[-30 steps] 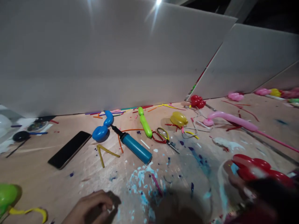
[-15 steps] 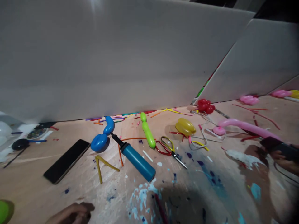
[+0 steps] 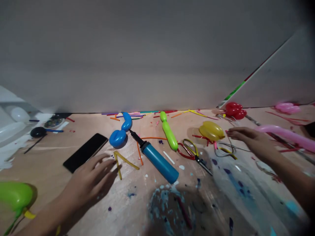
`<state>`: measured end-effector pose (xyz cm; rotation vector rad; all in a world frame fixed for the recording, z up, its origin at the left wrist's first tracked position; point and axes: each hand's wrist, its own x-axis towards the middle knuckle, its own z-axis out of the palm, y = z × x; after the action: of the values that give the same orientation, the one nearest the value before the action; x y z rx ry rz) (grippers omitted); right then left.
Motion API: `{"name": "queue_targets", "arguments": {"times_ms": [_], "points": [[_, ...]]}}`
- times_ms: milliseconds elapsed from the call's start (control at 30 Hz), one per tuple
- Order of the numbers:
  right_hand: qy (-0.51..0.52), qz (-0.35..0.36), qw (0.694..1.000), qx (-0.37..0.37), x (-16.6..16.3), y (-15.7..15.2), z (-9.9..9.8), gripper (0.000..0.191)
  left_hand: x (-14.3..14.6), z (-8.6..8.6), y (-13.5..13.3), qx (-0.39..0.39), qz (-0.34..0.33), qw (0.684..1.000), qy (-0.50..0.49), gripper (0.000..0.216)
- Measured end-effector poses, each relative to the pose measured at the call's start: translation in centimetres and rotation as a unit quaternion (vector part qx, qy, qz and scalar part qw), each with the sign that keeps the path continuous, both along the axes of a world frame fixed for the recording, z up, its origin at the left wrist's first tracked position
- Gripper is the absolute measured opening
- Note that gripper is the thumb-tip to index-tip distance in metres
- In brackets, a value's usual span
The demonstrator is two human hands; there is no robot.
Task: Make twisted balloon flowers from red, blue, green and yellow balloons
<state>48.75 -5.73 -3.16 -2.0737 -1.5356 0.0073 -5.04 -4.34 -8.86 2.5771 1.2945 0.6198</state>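
Note:
My left hand (image 3: 90, 177) lies flat on the wooden table with its fingers stretched out, fingertips next to a limp yellow uninflated balloon (image 3: 121, 160) and just below a black phone (image 3: 86, 151). My right hand (image 3: 249, 139) reaches in from the right, fingers extended and holding nothing, its tips close to a yellow inflated balloon (image 3: 211, 130) and a tangle of thin cord (image 3: 225, 149). Between the hands lie a blue balloon pump (image 3: 157, 159), a green long balloon (image 3: 169, 134), a twisted blue balloon (image 3: 120, 132) and red-handled scissors (image 3: 193, 154).
Grey boards (image 3: 147, 55) stand along the table's far edge. A red balloon cluster (image 3: 235, 109) and long pink balloon (image 3: 285, 134) lie at right, a green balloon (image 3: 14, 196) at lower left, a black round object (image 3: 38, 131) at left. Balloon scraps and paint stains litter the table.
My left hand came up from the bottom edge and spread flat near the yellow balloon strip. My right hand came into view reaching toward the yellow balloon. The view shifted left.

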Motion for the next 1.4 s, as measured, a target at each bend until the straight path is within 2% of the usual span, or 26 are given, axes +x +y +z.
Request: {"name": "queue_targets", "arguments": {"times_ms": [67, 133, 200, 233, 300, 333, 400, 467, 600, 700, 800, 900, 1000, 1133, 1300, 1400], "points": [[0.047, 0.079, 0.995, -0.033, -3.4, 1.3, -0.4, 0.023, 0.9, 0.1, 1.9, -0.011, -0.038, 0.997, 0.065, 0.039], [-0.006, 0.182, 0.983, -0.011, -8.1, 2.5, 0.0, 0.026, 2.0, -0.2, 3.5, -0.037, -0.077, 0.99, 0.109, 0.034], [-0.039, 0.284, 0.958, 0.008, -13.2, 3.7, 0.7, 0.028, 2.7, -1.0, 4.8, -0.043, -0.094, 0.988, 0.111, 0.027], [-0.045, 0.312, 0.949, 0.024, -15.6, 4.3, 1.0, 0.027, 2.9, -1.5, 5.4, -0.042, -0.101, 0.989, 0.099, 0.026], [-0.034, 0.35, 0.936, -0.007, -19.7, 5.6, 0.8, 0.029, 2.9, -2.3, 6.4, -0.042, -0.117, 0.99, 0.071, 0.027], [-0.036, 0.355, 0.933, -0.047, -21.4, 6.2, 0.4, 0.034, 2.7, -2.5, 6.9, -0.046, -0.125, 0.989, 0.058, 0.026], [-0.063, 0.346, 0.928, -0.125, -24.2, 7.2, -1.0, 0.057, 2.4, -2.5, 7.8, -0.065, -0.132, 0.988, 0.048, 0.024], [-0.097, 0.345, 0.916, -0.181, -26.2, 8.1, -2.6, 0.069, 2.0, -1.9, 8.5, -0.084, -0.125, 0.987, 0.045, 0.023], [-0.111, 0.326, 0.89, -0.298, -27.5, 9.5, -3.9, 0.055, 1.9, 0.9, 9.9, -0.112, -0.097, 0.989, -0.017, 0.017], [-0.101, 0.315, 0.879, -0.344, -26.6, 10.5, -3.3, 0.047, 2.5, 3.1, 10.9, -0.141, -0.07, 0.971, -0.179, 0.021], [-0.02, 0.308, 0.906, -0.288, -25.6, 10.7, -2.7, 0.062, 3.8, 4.3, 11.6, -0.188, -0.036, 0.932, -0.307, 0.018], [0.084, 0.306, 0.935, -0.158, -25.9, 10.0, -2.3, 0.064, 5.6, 4.3, 11.6, -0.203, -0.029, 0.897, -0.392, 0.019], [0.166, 0.362, 0.914, -0.08, -27.2, 8.6, -1.4, 0.046, 7.1, 3.9, 11.0, -0.205, -0.044, 0.873, -0.441, 0.023], [0.235, 0.442, 0.865, -0.037, -28.7, 7.1, 0.0, 0.03, 7.7, 3.7, 9.8, -0.188, -0.072, 0.874, -0.442, 0.026], [0.33, 0.405, 0.852, 0.036, -28.9, 6.7, 0.3, 0.042, 7.3, 3.9, 8.7, -0.195, -0.07, 0.886, -0.415, 0.026], [0.336, 0.379, 0.859, 0.069, -28.6, 6.4, 0.4, 0.043, 6.9, 4.1, 8.4, -0.201, -0.08, 0.897, -0.385, 0.024]]}}
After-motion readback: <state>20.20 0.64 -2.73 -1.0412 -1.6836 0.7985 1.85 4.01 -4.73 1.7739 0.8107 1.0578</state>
